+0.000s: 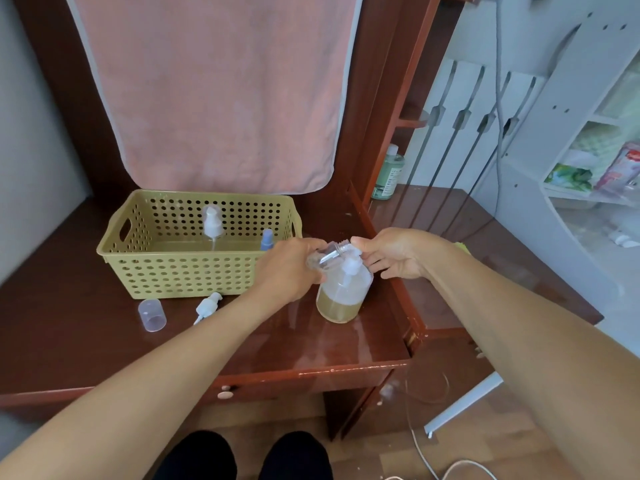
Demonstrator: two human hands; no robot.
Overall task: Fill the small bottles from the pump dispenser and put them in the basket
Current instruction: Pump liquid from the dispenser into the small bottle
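Observation:
The clear pump dispenser (343,292), about a third full of amber liquid, stands on the wooden desk right of the olive basket (194,271). My left hand (287,268) grips a small clear bottle (327,252), tilted with its open neck at the dispenser's white pump head (351,263). My right hand (391,252) rests on the pump head, thumb on top. Inside the basket stand a clear bottle with a white pump top (213,226) and a blue-capped bottle (267,239). A loose white pump top (207,306) and a clear cap (152,315) lie in front of the basket.
A pink towel (214,91) hangs behind the basket. A green bottle (389,173) stands on the adjoining desk at the right, beside white shelving (588,161). The desk's front edge (311,372) is near, with cables on the floor below.

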